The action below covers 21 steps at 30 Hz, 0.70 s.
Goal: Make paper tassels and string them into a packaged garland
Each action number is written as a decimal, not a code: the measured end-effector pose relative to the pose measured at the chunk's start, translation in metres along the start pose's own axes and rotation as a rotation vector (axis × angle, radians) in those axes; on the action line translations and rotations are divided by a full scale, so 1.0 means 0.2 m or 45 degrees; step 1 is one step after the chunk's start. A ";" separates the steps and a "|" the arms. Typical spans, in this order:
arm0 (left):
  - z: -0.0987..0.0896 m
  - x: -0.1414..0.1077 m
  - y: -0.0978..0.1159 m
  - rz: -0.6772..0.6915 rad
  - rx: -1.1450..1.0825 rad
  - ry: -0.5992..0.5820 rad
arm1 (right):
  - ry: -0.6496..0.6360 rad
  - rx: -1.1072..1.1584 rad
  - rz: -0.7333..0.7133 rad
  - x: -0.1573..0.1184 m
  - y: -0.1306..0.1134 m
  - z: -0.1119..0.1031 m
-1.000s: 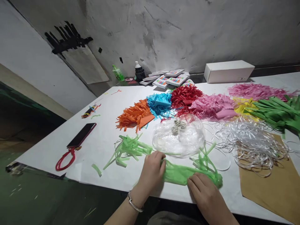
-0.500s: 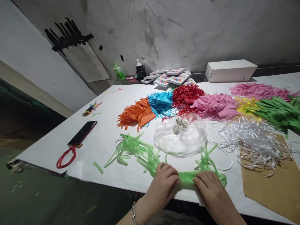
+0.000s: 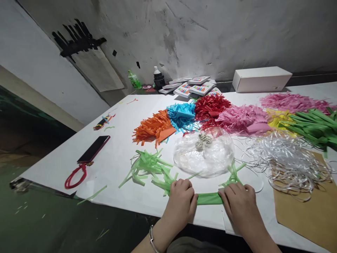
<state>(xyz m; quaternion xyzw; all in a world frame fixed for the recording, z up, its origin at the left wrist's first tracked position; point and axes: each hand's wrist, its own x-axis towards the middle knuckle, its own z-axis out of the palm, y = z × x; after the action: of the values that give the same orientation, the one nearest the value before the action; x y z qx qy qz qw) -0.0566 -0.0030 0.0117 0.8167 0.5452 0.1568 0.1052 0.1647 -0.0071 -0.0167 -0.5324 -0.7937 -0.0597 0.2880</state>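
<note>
A light green tissue-paper tassel (image 3: pixel 209 199) lies along the table's near edge, its solid middle band stretched flat between my hands. My left hand (image 3: pixel 183 198) is closed on the band's left end, beside fringe strips that spread to the left. At the other end my right hand (image 3: pixel 238 202) grips the band, with cut strips (image 3: pixel 233 174) poking up behind the fingers. More loose light green fringe (image 3: pixel 147 163) rests left of my hands. Just beyond them sits a clear plastic bag (image 3: pixel 202 158) with a small beige bundle on it.
Fringed paper bundles in orange (image 3: pixel 154 128), blue (image 3: pixel 181 116), red (image 3: pixel 212 109), pink (image 3: pixel 243 119) and dark green (image 3: pixel 313 128) line the table. White string (image 3: pixel 286 161) lies tangled over brown card (image 3: pixel 302 211). A phone (image 3: pixel 94 149) is at left; a white box (image 3: pixel 260 79) stands behind.
The green band between my hands is now narrower and pulled straighter, with my hands slightly farther apart. At the left table edge, the loose green strip has shifted down and left.
</note>
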 end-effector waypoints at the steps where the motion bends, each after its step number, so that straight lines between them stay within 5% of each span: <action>1: 0.00 0.00 0.00 0.001 -0.003 -0.011 | 0.024 0.000 -0.004 0.00 0.00 -0.01; 8: -0.03 0.01 -0.01 -0.022 -0.077 -0.025 | -0.012 0.246 -0.357 0.02 -0.10 -0.01; 14: -0.01 -0.04 -0.02 0.304 -0.200 0.177 | -0.025 0.283 -0.273 0.03 -0.12 -0.02; 21: 0.04 -0.01 -0.03 0.364 -0.275 0.248 | -0.065 0.268 -0.345 0.03 -0.15 0.03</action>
<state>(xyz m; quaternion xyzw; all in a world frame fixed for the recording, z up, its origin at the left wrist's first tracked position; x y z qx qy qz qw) -0.0598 -0.0035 0.0023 0.8507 0.4115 0.3060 0.1157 0.1347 -0.0124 -0.0116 -0.3887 -0.8672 -0.0012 0.3111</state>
